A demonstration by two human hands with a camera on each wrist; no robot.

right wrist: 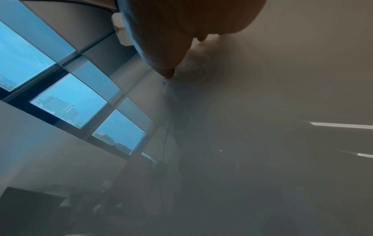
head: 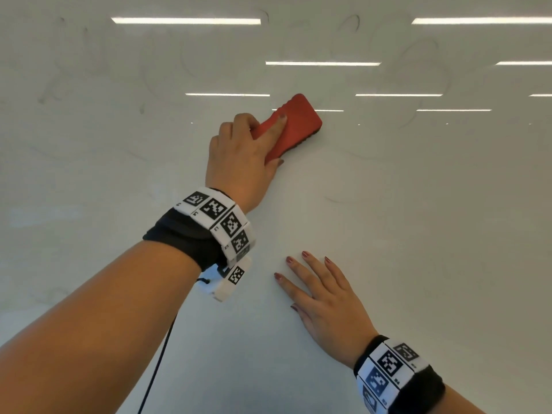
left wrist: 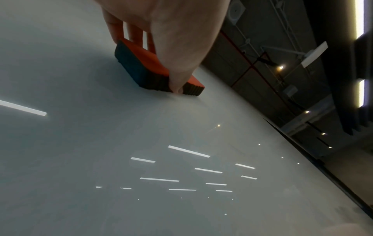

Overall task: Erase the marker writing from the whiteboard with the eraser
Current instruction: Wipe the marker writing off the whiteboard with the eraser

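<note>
The whiteboard (head: pixel 388 234) fills the head view, with faint smeared marker traces (head: pixel 418 64) across its upper part. My left hand (head: pixel 248 144) grips a red eraser (head: pixel 294 124) with a dark felt base and holds it against the board near the centre top. In the left wrist view the eraser (left wrist: pixel 145 63) lies flat on the board (left wrist: pixel 101 143), thumb on one long side and fingers on the other. My right hand (head: pixel 322 297) rests flat on the board lower right, fingers spread and straight, holding nothing.
Ceiling light strips reflect in the glossy board (head: pixel 185 20). A black cable (head: pixel 158 363) hangs from the left wrist unit. In the left wrist view the board's dark edge (left wrist: pixel 302 148) runs diagonally at the right. Windows (right wrist: pixel 68 102) show in the right wrist view.
</note>
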